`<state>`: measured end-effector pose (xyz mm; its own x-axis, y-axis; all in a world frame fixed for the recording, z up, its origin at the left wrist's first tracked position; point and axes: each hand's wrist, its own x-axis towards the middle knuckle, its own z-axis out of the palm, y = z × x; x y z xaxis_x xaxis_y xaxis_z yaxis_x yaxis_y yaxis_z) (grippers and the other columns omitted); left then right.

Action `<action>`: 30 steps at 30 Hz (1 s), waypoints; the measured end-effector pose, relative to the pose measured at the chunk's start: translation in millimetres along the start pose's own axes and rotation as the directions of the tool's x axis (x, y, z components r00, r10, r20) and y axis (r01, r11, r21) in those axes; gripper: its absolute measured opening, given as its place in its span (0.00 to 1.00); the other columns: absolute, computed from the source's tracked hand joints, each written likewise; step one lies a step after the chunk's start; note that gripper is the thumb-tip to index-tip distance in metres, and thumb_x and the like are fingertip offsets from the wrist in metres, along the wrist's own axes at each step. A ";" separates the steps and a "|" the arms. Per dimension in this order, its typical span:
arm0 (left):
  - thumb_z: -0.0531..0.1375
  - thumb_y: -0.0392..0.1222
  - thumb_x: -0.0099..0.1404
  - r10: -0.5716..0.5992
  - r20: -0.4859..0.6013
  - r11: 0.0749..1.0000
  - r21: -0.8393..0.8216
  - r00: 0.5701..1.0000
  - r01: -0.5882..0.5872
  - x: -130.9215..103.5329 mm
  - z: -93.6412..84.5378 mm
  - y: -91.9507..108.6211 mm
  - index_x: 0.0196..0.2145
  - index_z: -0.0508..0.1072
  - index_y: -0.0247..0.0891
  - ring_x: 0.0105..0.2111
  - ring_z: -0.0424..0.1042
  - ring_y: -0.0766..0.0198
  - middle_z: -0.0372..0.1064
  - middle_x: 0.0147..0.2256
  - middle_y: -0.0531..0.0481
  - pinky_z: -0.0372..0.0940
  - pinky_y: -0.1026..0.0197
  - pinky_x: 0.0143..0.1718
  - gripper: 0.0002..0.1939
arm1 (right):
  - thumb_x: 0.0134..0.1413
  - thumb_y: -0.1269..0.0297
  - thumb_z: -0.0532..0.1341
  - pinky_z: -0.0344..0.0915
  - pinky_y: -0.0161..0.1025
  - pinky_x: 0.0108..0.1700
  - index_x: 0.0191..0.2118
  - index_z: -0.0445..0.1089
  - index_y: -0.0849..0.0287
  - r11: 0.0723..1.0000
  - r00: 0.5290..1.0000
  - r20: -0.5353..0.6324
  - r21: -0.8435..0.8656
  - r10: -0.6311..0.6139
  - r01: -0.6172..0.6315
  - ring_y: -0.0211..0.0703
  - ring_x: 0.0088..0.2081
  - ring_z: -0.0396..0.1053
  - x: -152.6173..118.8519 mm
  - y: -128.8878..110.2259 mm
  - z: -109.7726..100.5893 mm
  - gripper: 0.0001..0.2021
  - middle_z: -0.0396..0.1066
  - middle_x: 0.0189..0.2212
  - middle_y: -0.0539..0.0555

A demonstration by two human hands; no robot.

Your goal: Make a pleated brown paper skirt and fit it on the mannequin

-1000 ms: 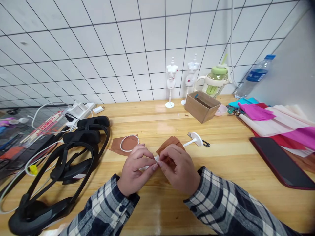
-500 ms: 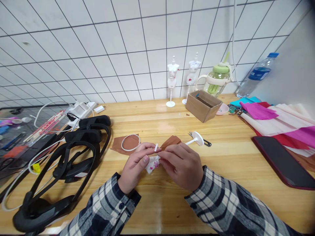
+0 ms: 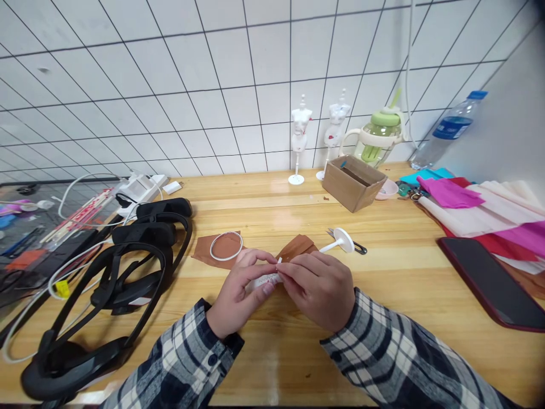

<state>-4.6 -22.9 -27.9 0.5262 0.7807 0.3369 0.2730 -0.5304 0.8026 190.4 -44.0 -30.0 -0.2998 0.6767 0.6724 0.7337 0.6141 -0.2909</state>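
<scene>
Between my hands is a small white mannequin torso with pinkish marks, mostly covered by fingers. My left hand is closed around it, thumb in front and fingers behind. Pinched fingertips of my right hand meet the torso's right end. A tiny white strip pokes up where both hands' fingertips come together. Behind my right hand lies brown cloth. A white stand with a round base extends from behind that hand; whether it joins the torso is hidden.
Left of my hands, a white ring lies on another brown cloth piece. Small black-handled scissors are partly under the stand. Two mini mannequins stand by the wall near a cardboard box. Black headsets lie left, a phone right.
The torso has turned and sunk deeper into my fingers, so less of its pattern shows. My left fingers have moved right to meet my right fingertips, and less of the white strip shows.
</scene>
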 end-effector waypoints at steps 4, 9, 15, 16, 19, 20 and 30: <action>0.57 0.49 0.66 0.070 0.009 0.992 0.106 0.998 -0.071 0.8 0.4 1.9 0.46 0.74 0.41 0.46 0.65 0.54 0.69 0.44 0.43 0.59 0.49 0.49 0.15 | 0.56 0.67 0.60 0.62 0.39 0.35 0.34 0.74 0.56 0.998 0.999 -0.016 0.045 0.050 -0.049 0.39 0.30 0.69 1.0 -1.2 2.3 0.05 0.74 0.28 0.51; 0.58 0.43 0.65 0.097 -0.015 0.975 0.200 0.995 -0.092 1.9 1.2 3.7 0.40 0.76 0.42 0.43 0.66 0.56 0.70 0.40 0.45 0.60 0.51 0.46 0.08 | 0.52 0.69 0.61 0.62 0.33 0.27 0.31 0.73 0.57 0.921 0.965 0.039 0.290 0.261 -0.261 0.35 0.26 0.67 3.3 -5.9 4.3 0.03 0.73 0.26 0.49; 0.57 0.38 0.65 0.093 -0.068 0.977 0.197 0.993 -0.078 3.6 0.6 1.9 0.36 0.76 0.41 0.40 0.67 0.58 0.71 0.36 0.47 0.61 0.53 0.44 0.07 | 0.56 0.67 0.61 0.66 0.33 0.33 0.37 0.75 0.57 0.936 0.981 0.089 0.297 0.173 -0.192 0.36 0.31 0.71 3.2 -5.7 1.9 0.06 0.75 0.31 0.51; 0.56 0.38 0.65 0.088 -0.072 0.978 0.193 0.994 -0.073 3.9 0.4 1.7 0.37 0.76 0.41 0.40 0.67 0.58 0.71 0.37 0.47 0.61 0.53 0.44 0.08 | 0.57 0.67 0.61 0.66 0.34 0.35 0.39 0.75 0.56 0.951 0.986 0.086 0.265 0.140 -0.158 0.37 0.33 0.72 2.7 -4.9 1.7 0.07 0.76 0.32 0.52; 0.56 0.39 0.66 0.080 -0.068 0.973 0.223 0.995 -0.063 4.2 0.5 2.6 0.38 0.75 0.41 0.40 0.67 0.58 0.71 0.37 0.46 0.62 0.52 0.44 0.08 | 0.58 0.66 0.60 0.65 0.34 0.36 0.40 0.75 0.56 0.972 0.992 0.072 0.205 0.104 -0.117 0.37 0.33 0.72 1.0 -2.7 2.5 0.07 0.76 0.32 0.52; 0.56 0.39 0.65 0.082 -0.065 0.968 0.244 0.995 -0.064 4.1 0.8 3.3 0.38 0.75 0.41 0.40 0.67 0.57 0.71 0.37 0.46 0.62 0.52 0.44 0.08 | 0.59 0.66 0.60 0.65 0.34 0.35 0.39 0.75 0.56 0.972 0.992 0.063 0.203 0.108 -0.119 0.37 0.33 0.71 0.5 -2.3 3.2 0.06 0.75 0.31 0.51; 0.58 0.36 0.64 0.161 -0.053 0.923 0.362 0.986 -0.131 3.3 4.4 4.8 0.39 0.75 0.41 0.39 0.67 0.58 0.72 0.37 0.47 0.61 0.53 0.43 0.07 | 0.54 0.70 0.60 0.63 0.32 0.29 0.32 0.73 0.57 0.965 0.986 0.007 0.206 0.166 -0.164 0.35 0.27 0.69 1.9 -4.1 6.3 0.04 0.73 0.27 0.50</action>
<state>2.0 -24.4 -25.1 0.5197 0.7018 0.4873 0.4748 -0.7114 0.5182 182.9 -42.8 -31.8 -0.1783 0.7719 0.6102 0.6312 0.5655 -0.5309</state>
